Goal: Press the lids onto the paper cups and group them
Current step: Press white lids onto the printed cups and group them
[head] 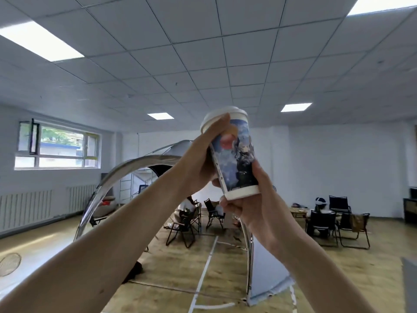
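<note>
- The paper cup (234, 159) was held up in the air at the centre of the view, in front of the ceiling (203, 53) and back wall. No surface was under it; only the two hands carried it.
- The cup was tilted, top leaning to the left. It had a printed blue and dark picture on its side and a white band at the base.
- A white lid (223, 115) sat on the cup's mouth. Whether it was seated all the way round could not be told.
- The left hand (198, 163) gripped the cup's upper left side, fingers wrapped behind it. Its thumb (216, 127) lay along the wall with the tip touching the lid's rim.
- The right hand (255, 206) held the base, fingers curled under and around the bottom edge and the thumb up the cup's right side.
- Both forearms were bare and reached up from the lower corners of the view.
- Behind them, a curved silver tent arch (126, 168) stood on the wooden floor (180, 267), which had a white tape line (205, 267) running along it.
- Folding chairs (182, 227) stood under the arch.
- A seated person (320, 211) was at the far right among more chairs.
- A window (56, 145) was in the left wall, with radiators (24, 206) below it.
</note>
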